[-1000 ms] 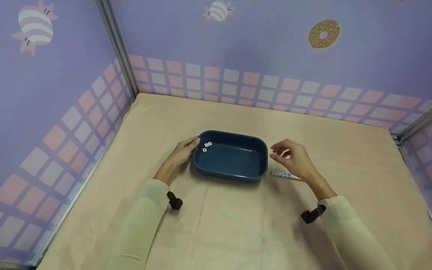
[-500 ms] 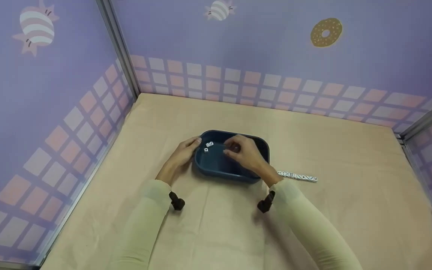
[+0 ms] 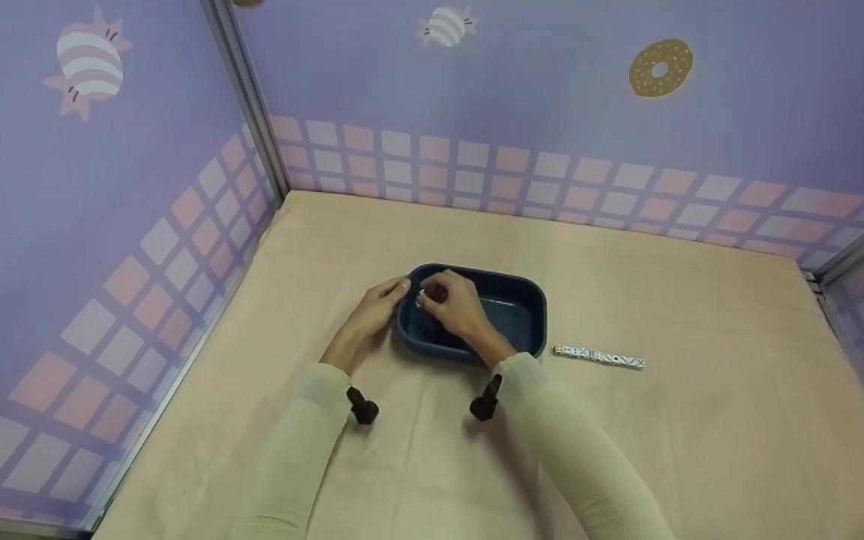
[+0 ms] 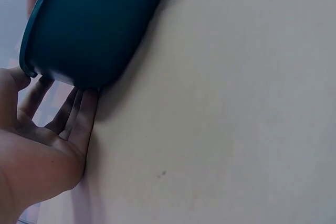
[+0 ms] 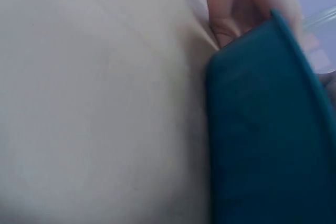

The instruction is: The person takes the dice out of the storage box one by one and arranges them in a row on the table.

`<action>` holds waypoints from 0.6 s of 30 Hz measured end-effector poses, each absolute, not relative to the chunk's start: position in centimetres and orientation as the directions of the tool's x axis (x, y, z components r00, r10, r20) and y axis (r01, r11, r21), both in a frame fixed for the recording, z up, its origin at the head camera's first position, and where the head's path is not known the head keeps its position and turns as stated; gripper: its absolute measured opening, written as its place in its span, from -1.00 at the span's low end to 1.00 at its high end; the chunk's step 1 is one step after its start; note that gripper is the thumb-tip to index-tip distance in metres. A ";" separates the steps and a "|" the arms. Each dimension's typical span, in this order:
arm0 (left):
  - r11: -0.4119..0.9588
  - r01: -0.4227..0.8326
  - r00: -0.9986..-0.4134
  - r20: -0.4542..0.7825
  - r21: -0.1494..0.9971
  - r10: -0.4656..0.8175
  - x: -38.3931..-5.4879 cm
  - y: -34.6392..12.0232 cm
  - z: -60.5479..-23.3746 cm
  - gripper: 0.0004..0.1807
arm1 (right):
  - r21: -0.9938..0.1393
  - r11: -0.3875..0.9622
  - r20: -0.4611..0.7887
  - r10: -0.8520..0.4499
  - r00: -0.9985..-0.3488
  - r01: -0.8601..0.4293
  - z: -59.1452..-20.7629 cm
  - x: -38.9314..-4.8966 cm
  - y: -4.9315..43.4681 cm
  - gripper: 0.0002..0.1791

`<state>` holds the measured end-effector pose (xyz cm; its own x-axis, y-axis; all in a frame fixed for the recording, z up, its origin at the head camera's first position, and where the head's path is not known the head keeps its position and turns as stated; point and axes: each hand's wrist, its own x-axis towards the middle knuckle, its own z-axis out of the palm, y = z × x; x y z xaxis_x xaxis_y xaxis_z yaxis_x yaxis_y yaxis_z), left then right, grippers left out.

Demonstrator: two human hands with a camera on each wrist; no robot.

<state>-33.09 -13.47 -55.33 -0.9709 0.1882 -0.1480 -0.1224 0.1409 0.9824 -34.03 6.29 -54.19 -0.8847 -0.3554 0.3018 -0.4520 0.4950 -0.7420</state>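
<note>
A dark blue rectangular tray with raised walls rests on the cloth. My left hand holds its left end, thumb over the rim and fingers against the outer wall; the left wrist view shows these fingers near the tray's base. Inside the tray, my right hand has its thumb and forefinger curled round small white dice at the left end. The fingers partly hide the dice, so how many are between them cannot be told. In the right wrist view, the tray wall hides the right fingertips.
A straight row of several white dice lies on the cloth right of the tray. A beige cloth covers the table. Purple printed panels stand at the back and both sides, with metal posts at the corners.
My right hand has moved left from beside the tray, over its right wall, to the dice at the left end. The dice row is fully uncovered. My left hand keeps its hold.
</note>
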 end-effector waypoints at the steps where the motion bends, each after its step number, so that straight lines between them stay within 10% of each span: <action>1: 0.144 -0.117 -0.971 -0.143 0.983 0.189 -33.1 -13.5 -55.3 -0.41 | -0.734 0.504 0.301 -0.359 -0.884 -0.455 -54.3 -34.1 6.3 -0.79; 18: 0.130 -0.142 -0.969 -0.164 0.981 0.183 -33.0 -13.4 -55.2 -0.41 | -0.688 0.588 0.148 -0.459 -0.876 -0.424 -55.1 -34.2 6.6 -0.69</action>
